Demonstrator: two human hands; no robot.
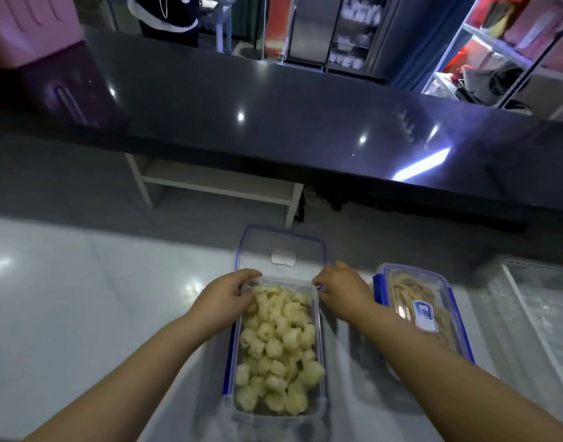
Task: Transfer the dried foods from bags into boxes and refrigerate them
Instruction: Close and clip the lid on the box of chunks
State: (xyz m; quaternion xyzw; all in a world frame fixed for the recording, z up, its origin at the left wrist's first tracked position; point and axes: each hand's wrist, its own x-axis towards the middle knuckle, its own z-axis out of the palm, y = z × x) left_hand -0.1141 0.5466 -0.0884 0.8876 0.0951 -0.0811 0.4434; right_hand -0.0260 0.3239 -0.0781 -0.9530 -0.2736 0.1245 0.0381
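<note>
Near the front edge of the white surface (82, 298), at its middle, the open box (318, 346) stands lengthwise, filled with pale yellow puffed pieces (274, 346) of dried food. My left hand (224, 301) grips the far-left corner of the box rim, fingers (250, 278) curled over it. My right hand (340, 290) grips the far-right corner, fingers curled beside a blue latch. The clear lid (280, 244), blue-rimmed, lies flat toward the far edge, its near edge meeting the box. A second box (433, 291), lid fitted, sits just beside my right forearm toward the right edge; it holds tan strips (401, 288) and carries a blue label (425, 317).
</note>
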